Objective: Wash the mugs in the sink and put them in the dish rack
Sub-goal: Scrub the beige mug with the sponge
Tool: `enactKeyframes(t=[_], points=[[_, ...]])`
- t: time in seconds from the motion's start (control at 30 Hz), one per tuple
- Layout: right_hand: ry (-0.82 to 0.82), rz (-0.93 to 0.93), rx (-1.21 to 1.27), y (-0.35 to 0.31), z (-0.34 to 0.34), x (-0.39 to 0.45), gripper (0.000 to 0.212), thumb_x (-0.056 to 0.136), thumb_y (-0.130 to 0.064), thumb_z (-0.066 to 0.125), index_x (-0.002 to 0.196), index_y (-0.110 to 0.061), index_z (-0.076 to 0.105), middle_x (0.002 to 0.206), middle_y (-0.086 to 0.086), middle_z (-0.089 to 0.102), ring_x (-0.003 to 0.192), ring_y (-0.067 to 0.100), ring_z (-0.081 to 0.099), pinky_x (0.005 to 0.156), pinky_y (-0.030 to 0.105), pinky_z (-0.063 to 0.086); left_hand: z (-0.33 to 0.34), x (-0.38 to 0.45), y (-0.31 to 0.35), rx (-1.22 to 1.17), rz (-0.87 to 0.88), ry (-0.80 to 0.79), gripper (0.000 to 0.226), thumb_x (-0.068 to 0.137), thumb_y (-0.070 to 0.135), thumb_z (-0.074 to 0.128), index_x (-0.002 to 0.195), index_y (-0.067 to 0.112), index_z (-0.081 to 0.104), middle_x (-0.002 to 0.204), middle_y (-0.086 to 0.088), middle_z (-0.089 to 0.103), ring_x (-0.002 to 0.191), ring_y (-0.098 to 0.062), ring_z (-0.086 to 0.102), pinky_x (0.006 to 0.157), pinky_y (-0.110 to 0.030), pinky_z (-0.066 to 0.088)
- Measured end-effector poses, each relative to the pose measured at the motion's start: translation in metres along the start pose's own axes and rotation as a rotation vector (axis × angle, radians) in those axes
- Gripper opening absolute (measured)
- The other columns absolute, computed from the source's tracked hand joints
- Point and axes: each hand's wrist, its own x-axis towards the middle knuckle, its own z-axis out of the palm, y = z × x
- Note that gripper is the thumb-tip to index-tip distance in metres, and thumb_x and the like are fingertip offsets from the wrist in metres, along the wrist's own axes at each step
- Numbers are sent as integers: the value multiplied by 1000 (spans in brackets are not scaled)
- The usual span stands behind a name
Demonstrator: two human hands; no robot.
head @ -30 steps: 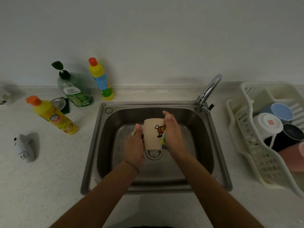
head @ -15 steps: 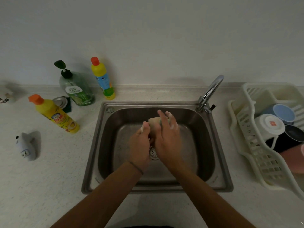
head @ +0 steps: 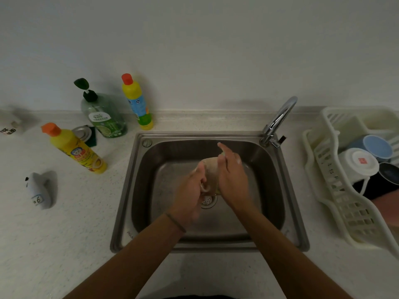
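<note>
- Beige mug (head: 210, 169) held over middle of steel sink (head: 278, 190), above the drain (head: 207, 201), tilted on its side.
- Left hand (head: 191, 195) grips the mug from the left, fingers curled at its handle side; blurred.
- Right hand (head: 232, 180) lies over the mug's right side, fingers stretched along it, index tip pointing far; foam on the knuckles. Cannot tell if it holds a sponge.
- Faucet (head: 278, 119) at far right corner of sink.
- Dish rack (head: 336, 190) right of sink, holding white mug (head: 359, 162), blue mug (head: 376, 146), dark mug (head: 388, 173), all upturned or on their sides.
- Left counter: yellow bottle (head: 74, 147) lying tilted, green soap dispenser (head: 103, 115), upright yellow-blue bottle (head: 138, 102).
</note>
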Motion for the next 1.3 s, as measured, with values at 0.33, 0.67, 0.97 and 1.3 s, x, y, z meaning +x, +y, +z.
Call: enactKeyframes(t=[0.33, 0.67, 0.97, 1.3], points=[[36, -76, 17, 1, 3, 13, 45, 109, -33, 26, 152, -36, 39, 162, 5, 27, 146, 20, 31, 118, 47, 35, -4, 1, 0, -24, -29, -60, 38, 105, 44, 48, 96, 10, 63, 122, -20, 64, 117, -36, 62, 100, -64, 52], [23, -49, 90, 8, 6, 9, 45, 107, -33, 27, 148, -31, 47, 158, 3, 37, 147, 17, 32, 119, 48, 33, -6, 3, -3, -139, -82, -65, 28, 106, 39, 47, 115, 15, 58, 134, -24, 59, 130, -43, 54, 102, -67, 48], [23, -36, 181, 14, 9, 3, 41, 107, -33, 31, 146, -34, 46, 153, 1, 40, 132, 12, 46, 110, 44, 44, -9, 9, 1, -200, -97, -84, 31, 104, 41, 47, 124, 19, 53, 134, -29, 58, 129, -43, 56, 104, -68, 45], [-35, 64, 299, -2, 3, 6, 40, 106, -36, 35, 142, -32, 51, 144, -3, 51, 127, 10, 50, 111, 44, 42, -21, 6, 5, -225, -130, -118, 34, 107, 37, 44, 122, 9, 53, 133, -23, 60, 131, -41, 55, 101, -64, 49]])
